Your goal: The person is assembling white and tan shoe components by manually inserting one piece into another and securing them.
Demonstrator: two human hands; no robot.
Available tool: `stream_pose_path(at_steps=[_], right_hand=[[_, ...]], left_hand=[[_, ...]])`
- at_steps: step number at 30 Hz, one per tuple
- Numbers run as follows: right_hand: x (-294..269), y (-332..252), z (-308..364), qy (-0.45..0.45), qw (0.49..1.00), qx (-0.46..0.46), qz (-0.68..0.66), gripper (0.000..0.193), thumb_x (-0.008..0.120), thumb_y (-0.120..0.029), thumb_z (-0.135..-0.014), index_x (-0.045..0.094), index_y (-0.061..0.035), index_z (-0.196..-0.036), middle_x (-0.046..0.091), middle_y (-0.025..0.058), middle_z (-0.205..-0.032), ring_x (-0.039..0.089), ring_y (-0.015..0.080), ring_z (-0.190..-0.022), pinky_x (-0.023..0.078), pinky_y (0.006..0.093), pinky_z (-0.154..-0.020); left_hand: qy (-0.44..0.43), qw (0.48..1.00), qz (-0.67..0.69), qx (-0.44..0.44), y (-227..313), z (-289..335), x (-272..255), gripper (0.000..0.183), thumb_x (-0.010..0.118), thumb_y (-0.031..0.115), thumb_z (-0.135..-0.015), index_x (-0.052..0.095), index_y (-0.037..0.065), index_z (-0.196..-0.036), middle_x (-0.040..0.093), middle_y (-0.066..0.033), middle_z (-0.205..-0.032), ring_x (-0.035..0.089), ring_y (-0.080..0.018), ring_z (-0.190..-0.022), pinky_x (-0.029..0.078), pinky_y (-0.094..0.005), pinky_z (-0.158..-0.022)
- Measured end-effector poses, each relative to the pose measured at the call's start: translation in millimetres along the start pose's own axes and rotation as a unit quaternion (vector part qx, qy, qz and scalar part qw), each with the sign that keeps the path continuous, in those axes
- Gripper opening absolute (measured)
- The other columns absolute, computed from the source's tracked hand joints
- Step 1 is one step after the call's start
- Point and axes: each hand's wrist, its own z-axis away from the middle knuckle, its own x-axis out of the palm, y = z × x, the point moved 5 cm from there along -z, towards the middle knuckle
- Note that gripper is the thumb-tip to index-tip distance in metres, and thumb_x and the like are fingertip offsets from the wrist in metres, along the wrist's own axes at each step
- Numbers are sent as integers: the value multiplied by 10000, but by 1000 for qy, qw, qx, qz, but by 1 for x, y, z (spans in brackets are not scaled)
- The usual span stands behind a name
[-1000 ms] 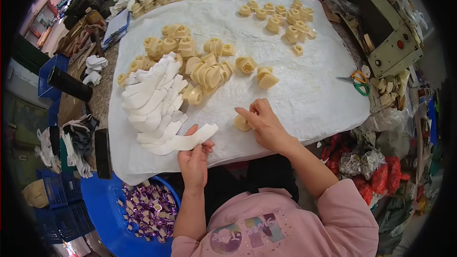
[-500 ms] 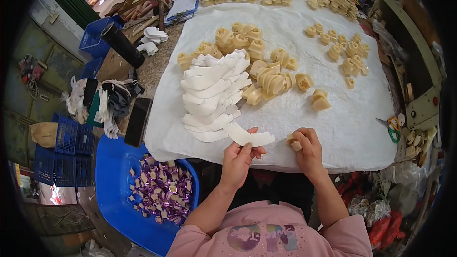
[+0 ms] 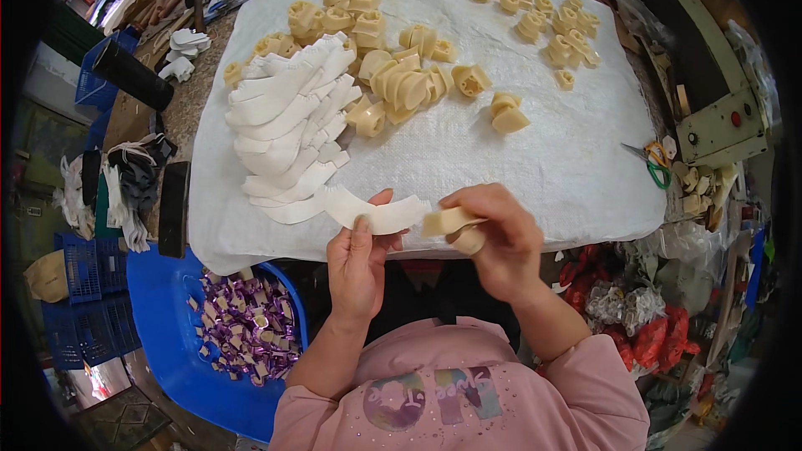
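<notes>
At the table's near edge, my left hand (image 3: 357, 263) pinches a curved white strip (image 3: 386, 215) between thumb and fingers. Its left end lies close to a fanned heap of similar white strips (image 3: 284, 129). Just right of it, my right hand (image 3: 508, 242) is closed on a curled beige strip (image 3: 449, 221), one end of which points toward the white strip's right tip. The two look close; whether they touch I cannot tell. Beyond my hands are several coiled beige pieces (image 3: 405, 83), with a small pair (image 3: 508, 113) apart to their right.
A white sheet (image 3: 551, 175) covers the table. Scissors (image 3: 656, 165) lie at its right edge, a black phone (image 3: 174, 209) at the left. Below left stands a blue tub (image 3: 167, 359) of purple-and-beige pieces. More beige coils (image 3: 576, 46) sit at the far right, near a machine frame (image 3: 718, 121).
My right hand has lifted the beige strip off the sheet and brought it left, beside the white strip. My left hand still holds the white strip. The whole view has shifted.
</notes>
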Motion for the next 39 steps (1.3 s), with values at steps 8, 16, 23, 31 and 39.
stream_pose_path(at_steps=[8, 16, 23, 31, 39], right_hand=[[27, -5, 7, 4, 981, -188, 53, 428, 600, 116, -740, 521, -68, -1118, 584, 153, -1069, 595, 318, -909, 513, 378, -758], [29, -4, 7, 10, 970, -230, 72, 435, 622, 119, -707, 552, -69, -1093, 598, 124, -1016, 563, 287, -895, 517, 372, -761], [28, 2, 7, 4, 970, -228, 85, 442, 648, 103, -688, 566, -67, -1088, 599, 127, -1022, 559, 286, -860, 515, 360, -734], [26, 0, 11, 27, 940, -255, 225, 448, 666, 28, -613, 564, -91, -1033, 621, 68, -961, 529, 248, -787, 346, 402, -719], [23, 4, 10, 18, 933, -251, 256, 399, 669, -49, -593, 594, -153, -971, 629, 10, -920, 481, 210, -776, 260, 415, -738]], left_hand=[[-59, 998, 23, 20, 13, 16, 25, 400, 360, 170, -998, 422, -119, -1267, 519, -204, -1245, 514, -234, -1160, 403, -344, -1006], [-57, 998, 33, 13, 11, 19, 31, 434, 341, 176, -987, 371, -135, -1288, 469, -237, -1295, 490, -275, -1193, 399, -395, -1010], [-54, 998, 26, 18, 11, 21, 29, 431, 324, 176, -991, 373, -132, -1289, 471, -226, -1291, 493, -271, -1188, 414, -392, -1002], [-33, 996, -77, 40, 6, 25, 29, 435, 312, 200, -998, 409, -132, -1263, 460, -222, -1306, 516, -260, -1160, 430, -381, -979], [13, 965, -234, 117, 28, 16, 17, 359, 424, 171, -974, 528, -126, -1147, 633, -180, -1038, 611, -189, -939, 473, -286, -837]])
